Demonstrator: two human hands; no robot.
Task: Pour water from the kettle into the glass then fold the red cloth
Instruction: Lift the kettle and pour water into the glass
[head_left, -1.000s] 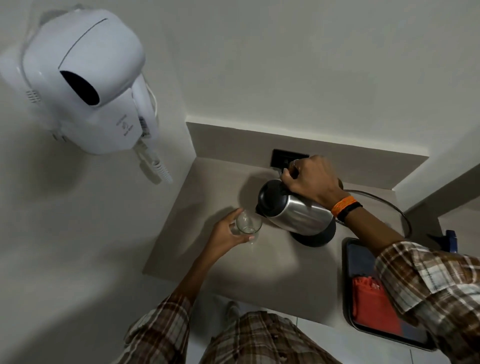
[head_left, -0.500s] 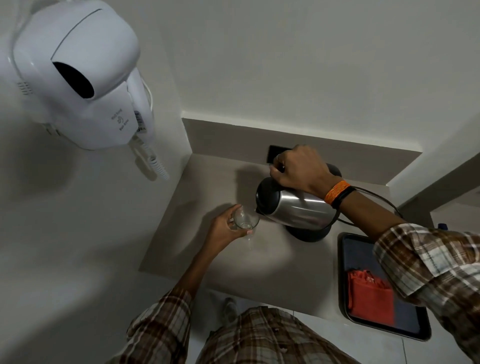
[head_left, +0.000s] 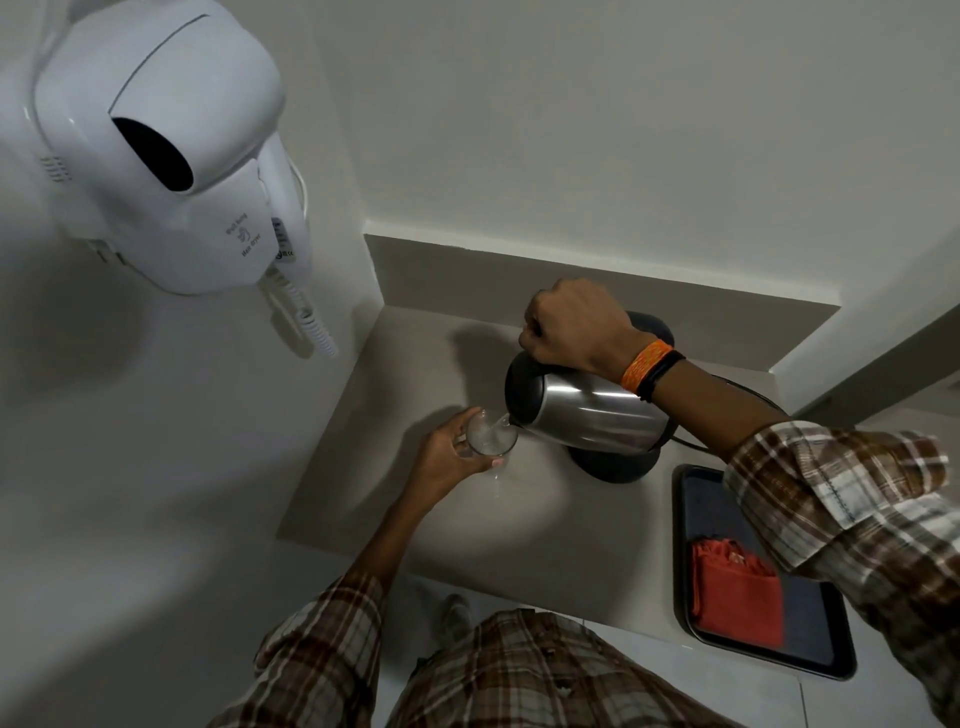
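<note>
My right hand (head_left: 574, 325) is gripping the tilted kettle (head_left: 587, 415), fingers wrapped around its handle, pouring water. My left hand (head_left: 449, 457) is holding the glass (head_left: 491, 439), fingers curled around it.

This looks like a hotel room's amenity nook. A white wall-mounted hair dryer (head_left: 171, 156) with a coiled cord hangs on the wall to the left of a small beige counter (head_left: 395, 499). On that counter stand an electric kettle base (head_left: 613, 465) and a dark tray (head_left: 727, 519).
</note>
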